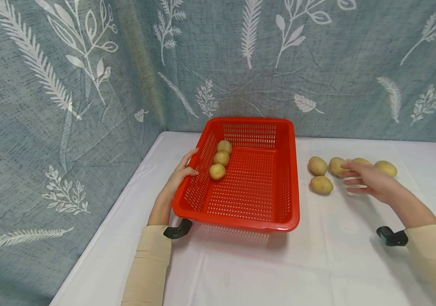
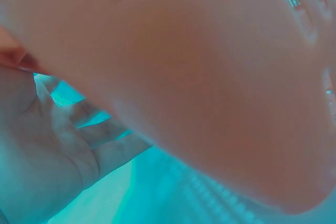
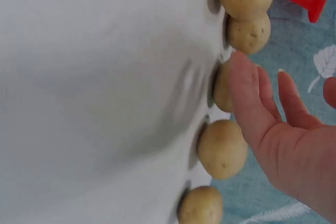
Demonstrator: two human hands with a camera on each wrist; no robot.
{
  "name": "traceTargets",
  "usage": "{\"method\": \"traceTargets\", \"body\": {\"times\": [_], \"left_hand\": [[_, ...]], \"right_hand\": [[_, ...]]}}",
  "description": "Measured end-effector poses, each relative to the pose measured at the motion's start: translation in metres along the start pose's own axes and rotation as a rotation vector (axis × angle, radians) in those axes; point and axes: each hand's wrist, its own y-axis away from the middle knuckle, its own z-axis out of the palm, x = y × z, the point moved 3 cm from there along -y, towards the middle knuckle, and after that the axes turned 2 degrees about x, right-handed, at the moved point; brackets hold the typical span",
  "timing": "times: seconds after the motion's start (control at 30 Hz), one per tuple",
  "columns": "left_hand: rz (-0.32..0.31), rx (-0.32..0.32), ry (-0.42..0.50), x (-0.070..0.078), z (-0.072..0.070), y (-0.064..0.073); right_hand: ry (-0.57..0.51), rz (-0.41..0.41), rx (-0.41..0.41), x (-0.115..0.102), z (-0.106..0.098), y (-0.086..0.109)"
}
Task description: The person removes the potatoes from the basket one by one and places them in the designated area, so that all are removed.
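A red plastic basket (image 1: 237, 223) with slotted walls stands on the white cloth. My left hand (image 1: 173, 182) grips its left rim, thumb and a fingertip over the edge; in the left wrist view the other fingers reach along the outer wall (image 2: 210, 108). Three potatoes (image 1: 221, 158) lie in a line inside, along the left wall. To the right of the basket, several more potatoes (image 1: 321, 185) rest on the cloth. Over them hovers my right hand (image 1: 374, 178), its fingers apart and holding nothing. It partly hides a potato (image 1: 336, 166) in the back row.
A white cloth (image 1: 355, 263) covers the table. Blue-green curtains (image 1: 218, 63) with white leaf prints hang right behind the table and along its left side. A dark wrist device (image 1: 392, 236) sits below my right hand, another (image 1: 178, 229) near the basket's front left corner.
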Motion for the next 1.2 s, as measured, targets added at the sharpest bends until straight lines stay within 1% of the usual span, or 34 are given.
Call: {"method": "traceTargets", "body": {"times": [0.07,0.33,0.5,0.6,0.7,0.83,0.97,1.2], "left_hand": [[-0.001,0.001,0.002,0.000,0.000,0.000],[-0.011,-0.002,0.004,0.000,0.000,-0.001],[-0.009,-0.003,-0.003,0.000,0.002,-0.002],[-0.003,-0.008,0.002,0.000,0.002,-0.002],[-0.001,-0.014,0.008,0.000,0.002,-0.002],[0.002,-0.018,0.009,0.000,0.002,-0.002],[0.009,-0.020,0.002,0.001,0.002,-0.002],[0.004,-0.008,-0.007,0.001,0.001,-0.002]], "right_hand": [[-0.001,0.007,-0.008,-0.003,-0.004,0.001],[-0.019,0.048,0.031,-0.020,-0.019,0.003],[-0.085,0.055,0.032,-0.031,-0.028,0.002],[-0.111,0.069,0.048,-0.038,-0.030,-0.001],[-0.087,0.066,0.057,-0.046,-0.030,-0.004],[-0.058,0.025,0.058,-0.062,-0.028,-0.008],[-0.060,-0.007,0.059,-0.080,-0.023,-0.013],[-0.099,-0.023,0.054,-0.109,-0.008,-0.022]]}}
